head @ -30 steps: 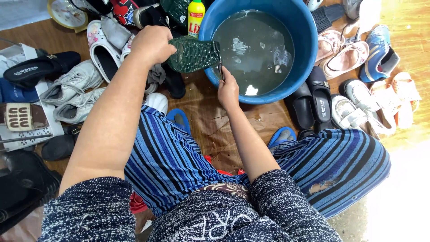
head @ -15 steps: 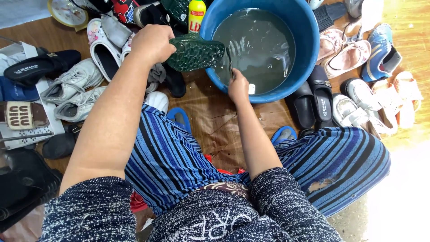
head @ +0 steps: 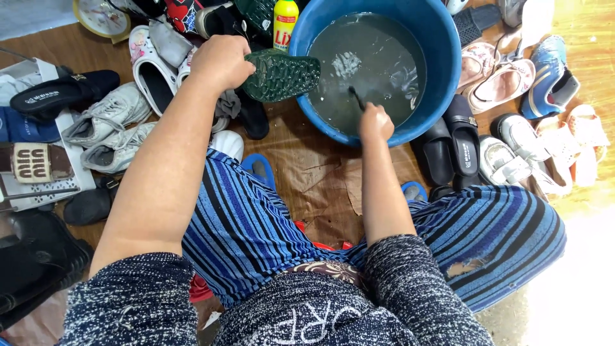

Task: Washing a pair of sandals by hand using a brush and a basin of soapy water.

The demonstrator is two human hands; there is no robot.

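Note:
My left hand [head: 221, 61] grips a dark green slipper [head: 282, 75] by its heel end, sole up, held just left of a blue basin [head: 442, 70]. The basin holds grey soapy water [head: 368, 64]. At the basin's near rim my right hand [head: 375, 122] is closed around a thin dark brush handle [head: 355, 97], whose far end dips into the water. The brush head is hidden under the water. I sit with striped blue trousers [head: 243, 230] on both legs.
Many shoes surround me: white sneakers [head: 106, 125] and a black slide [head: 64, 93] at left, black slippers [head: 451, 144] and pink sandals [head: 506, 80] at right. A yellow detergent bottle [head: 285, 22] stands behind the green slipper. Brown paper [head: 320, 179] covers the floor ahead.
My right hand moved from the green slipper's toe over to the basin and dipped the brush into the water. The left hand kept the slipper nearly still.

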